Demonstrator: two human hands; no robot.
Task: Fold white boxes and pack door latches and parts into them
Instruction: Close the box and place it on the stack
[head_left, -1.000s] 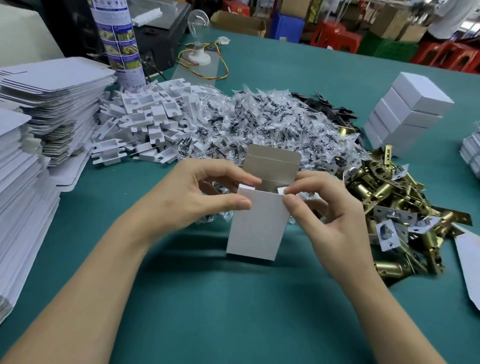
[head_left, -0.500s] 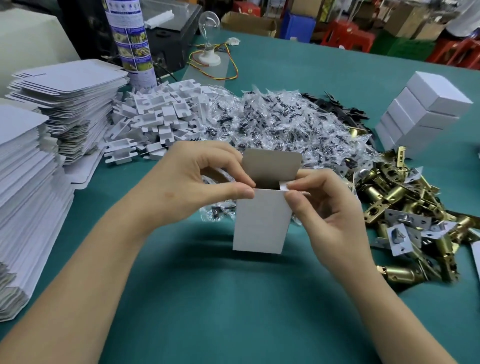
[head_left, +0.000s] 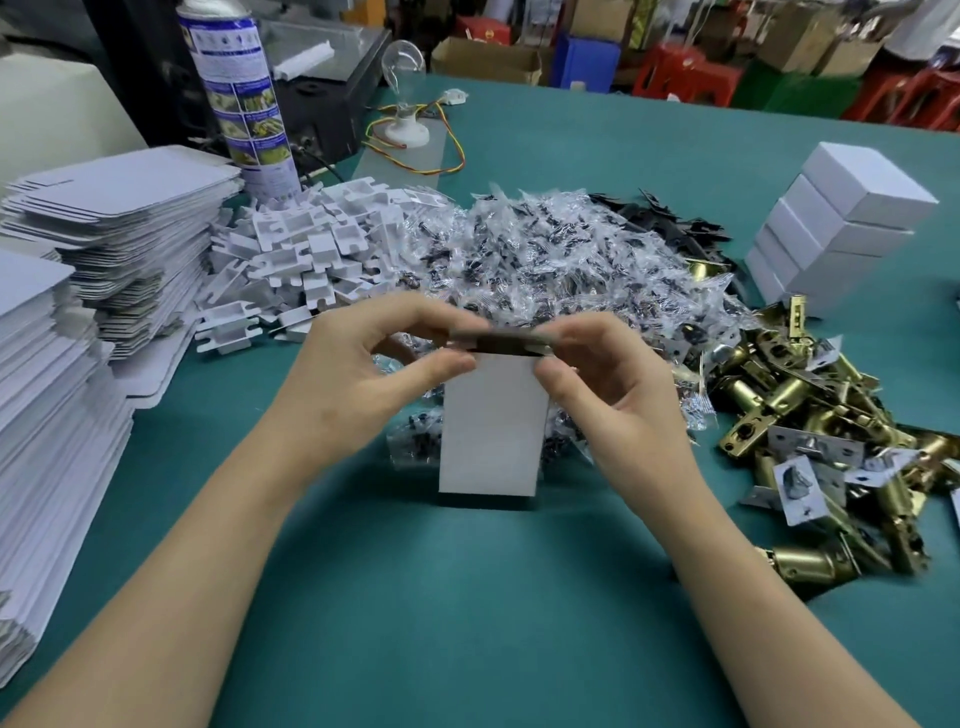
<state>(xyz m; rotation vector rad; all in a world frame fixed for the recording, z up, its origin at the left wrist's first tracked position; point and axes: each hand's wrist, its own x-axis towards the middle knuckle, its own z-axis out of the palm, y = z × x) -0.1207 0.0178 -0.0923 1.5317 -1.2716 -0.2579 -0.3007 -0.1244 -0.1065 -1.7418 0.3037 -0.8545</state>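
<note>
A small white box (head_left: 491, 426) stands upright on the green table (head_left: 467, 623), in the middle of the view. My left hand (head_left: 358, 374) pinches its top left corner and my right hand (head_left: 608, 384) pinches its top right corner. The box's top flap is bent down almost flat over the opening, under my fingertips. Brass door latches (head_left: 810, 410) lie in a heap to the right. Clear bags of small parts (head_left: 545, 254) are piled behind the box.
Tall stacks of flat white box blanks (head_left: 104, 234) fill the left side. White card inserts (head_left: 311, 244) lie beside them. Finished white boxes (head_left: 841, 223) are stacked at the right rear. A spray can (head_left: 239, 93) and a light bulb (head_left: 405, 67) stand at the back.
The top flap, which stood upright behind the opening, has been folded forward and down over the box. Both hands stayed at the top corners.
</note>
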